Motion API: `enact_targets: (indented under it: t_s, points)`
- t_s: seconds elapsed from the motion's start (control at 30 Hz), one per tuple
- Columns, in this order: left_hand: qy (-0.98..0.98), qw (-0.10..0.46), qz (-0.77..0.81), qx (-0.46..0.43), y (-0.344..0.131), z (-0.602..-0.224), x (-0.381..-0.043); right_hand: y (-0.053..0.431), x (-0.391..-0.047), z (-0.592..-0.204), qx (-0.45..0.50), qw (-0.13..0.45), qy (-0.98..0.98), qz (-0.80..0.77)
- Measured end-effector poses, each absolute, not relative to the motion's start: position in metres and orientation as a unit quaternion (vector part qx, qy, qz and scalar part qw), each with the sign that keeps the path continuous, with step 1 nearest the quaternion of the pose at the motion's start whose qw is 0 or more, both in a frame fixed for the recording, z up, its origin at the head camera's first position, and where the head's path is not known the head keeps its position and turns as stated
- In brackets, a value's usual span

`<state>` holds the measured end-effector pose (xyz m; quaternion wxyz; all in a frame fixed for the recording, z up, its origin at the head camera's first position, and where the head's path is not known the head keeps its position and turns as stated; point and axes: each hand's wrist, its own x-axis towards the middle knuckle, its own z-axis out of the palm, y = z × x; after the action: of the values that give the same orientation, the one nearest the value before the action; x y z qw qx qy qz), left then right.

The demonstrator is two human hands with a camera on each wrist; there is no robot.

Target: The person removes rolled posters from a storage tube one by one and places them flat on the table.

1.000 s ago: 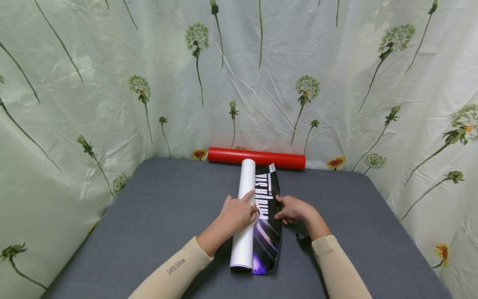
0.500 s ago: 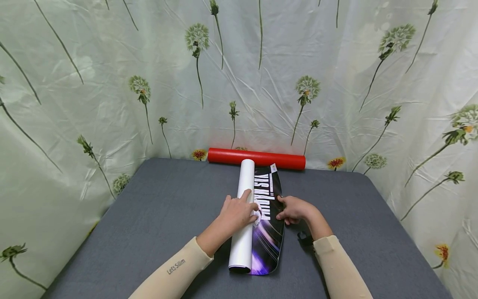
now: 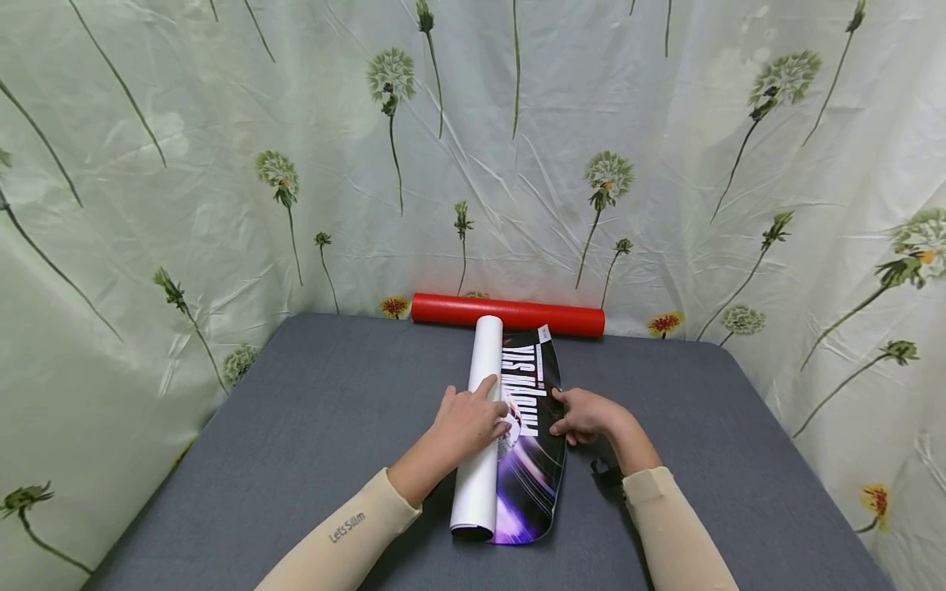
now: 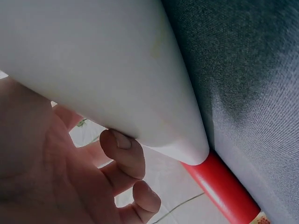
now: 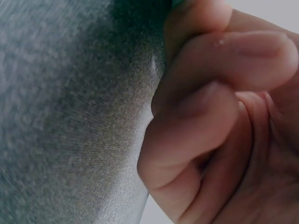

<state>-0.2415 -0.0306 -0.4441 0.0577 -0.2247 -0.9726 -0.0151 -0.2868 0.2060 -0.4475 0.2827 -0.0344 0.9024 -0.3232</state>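
Note:
A partly rolled poster [image 3: 535, 460] lies lengthwise on the table, its printed side black and purple with white lettering. Its white-backed roll [image 3: 473, 492] forms the left part. My left hand [image 3: 469, 423] rests on top of the roll with fingers spread. In the left wrist view, the fingertips [image 4: 122, 151] of that hand touch the roll's white surface. At the poster's free right edge, my right hand [image 3: 591, 414] pinches the sheet, thumb on the printed face. The right wrist view shows that hand's curled fingers [image 5: 196, 121] close over the table; the sheet is hidden there.
A red tube [image 3: 547, 318] lies across the table's back edge, just beyond the roll's far end. Behind the grey table [image 3: 332, 394] hangs a pale curtain [image 3: 318, 123] printed with dandelions. A black strap [image 3: 606, 472] shows beside the right wrist.
The white roll has shifted slightly left and the right edge slightly right with my right hand, so more of the printed face shows. My left hand has stayed nearly in place.

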Motion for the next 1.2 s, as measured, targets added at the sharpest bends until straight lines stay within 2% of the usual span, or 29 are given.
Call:
enact_targets:
  t_s: [0.33, 0.57, 1.0, 1.2]
  points:
    - [-0.972, 0.058, 0.012, -0.227, -0.031, -0.444, -0.242, 0.21, -0.286, -0.447, -0.042, 0.281, 0.904, -0.32]
    - [-0.964, 0.087, -0.01, -0.251, -0.033, -0.445, -0.243, 0.214, -0.286, -0.446, -0.045, 0.281, 0.904, -0.319]
    - [-0.97, 0.068, -0.024, -0.232, -0.032, -0.442, -0.241, 0.218, -0.287, -0.445, -0.044, 0.281, 0.908, -0.307]
    - [-0.967, 0.093, -0.014, -0.235, -0.032, -0.443, -0.242, 0.22, -0.287, -0.444, -0.035, 0.291, 0.906, -0.306]
